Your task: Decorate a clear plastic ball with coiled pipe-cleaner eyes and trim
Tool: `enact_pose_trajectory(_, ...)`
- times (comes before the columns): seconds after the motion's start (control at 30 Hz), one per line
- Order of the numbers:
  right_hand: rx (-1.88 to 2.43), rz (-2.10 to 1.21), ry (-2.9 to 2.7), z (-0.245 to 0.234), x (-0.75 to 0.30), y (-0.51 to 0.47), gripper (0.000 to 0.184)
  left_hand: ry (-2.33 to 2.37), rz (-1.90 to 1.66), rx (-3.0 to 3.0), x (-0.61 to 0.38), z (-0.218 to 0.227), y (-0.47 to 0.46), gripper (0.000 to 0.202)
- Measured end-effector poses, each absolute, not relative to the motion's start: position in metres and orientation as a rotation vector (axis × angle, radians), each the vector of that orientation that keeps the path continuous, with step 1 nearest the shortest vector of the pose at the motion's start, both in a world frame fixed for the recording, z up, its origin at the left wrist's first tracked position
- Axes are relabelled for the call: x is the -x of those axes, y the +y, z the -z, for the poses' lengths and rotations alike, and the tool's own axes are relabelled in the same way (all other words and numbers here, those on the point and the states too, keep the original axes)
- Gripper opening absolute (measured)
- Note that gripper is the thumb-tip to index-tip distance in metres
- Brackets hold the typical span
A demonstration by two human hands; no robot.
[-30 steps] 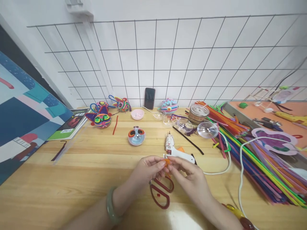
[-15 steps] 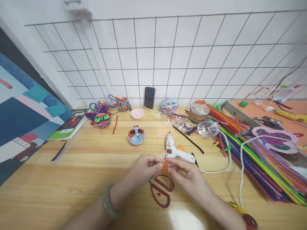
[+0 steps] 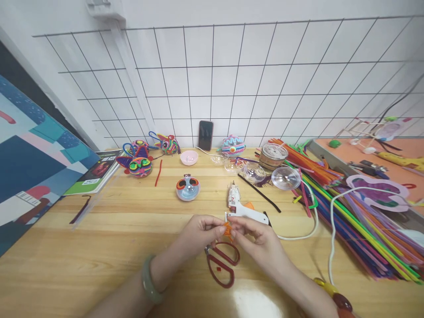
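Between my fingertips is a small orange pipe cleaner piece [image 3: 227, 229], bent into a compact shape. My left hand [image 3: 202, 232] pinches it from the left, and my right hand [image 3: 255, 236] pinches it from the right. Just below my hands lie scissors with dark red handles [image 3: 228, 269]; their blades are hidden under my left hand. Beyond my right hand a white glue gun [image 3: 234, 196] rests on the table, its nozzle pointing away. Farther off sits a light blue ball with orange-and-black eyes [image 3: 188, 189].
Several coloured pipe cleaners [image 3: 357, 225] lie along the right, crossed by a white cord [image 3: 332, 238]. Clear plastic half-shells [image 3: 286, 178] and a round tin [image 3: 273, 157] stand behind. Decorated balls [image 3: 141, 167], a pink bowl [image 3: 189, 158] and a phone [image 3: 206, 135] line the back.
Both hands stay in nearly the same place, with the orange piece still pinched between them. Their fingers have shifted only slightly around it.
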State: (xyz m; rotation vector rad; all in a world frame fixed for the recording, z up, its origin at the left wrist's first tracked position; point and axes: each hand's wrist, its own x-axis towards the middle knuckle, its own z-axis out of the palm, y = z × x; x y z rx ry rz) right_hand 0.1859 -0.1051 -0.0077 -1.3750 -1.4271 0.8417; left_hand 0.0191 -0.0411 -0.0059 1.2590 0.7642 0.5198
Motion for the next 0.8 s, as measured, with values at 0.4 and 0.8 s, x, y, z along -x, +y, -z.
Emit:
enact_pose_trajectory(0.4,1.356,-0.808,-1.488,0.007,-0.185,-0.105,0.023,0.819,-0.481,-1.161,-0.019,0.003,-0.039,0.043)
enact_pose_trajectory(0.8,1.407,-0.747,-1.473,0.007,-0.194,-0.102,0.03,0.828,-0.575,-1.274,-0.019,0.004,-0.037,0.04)
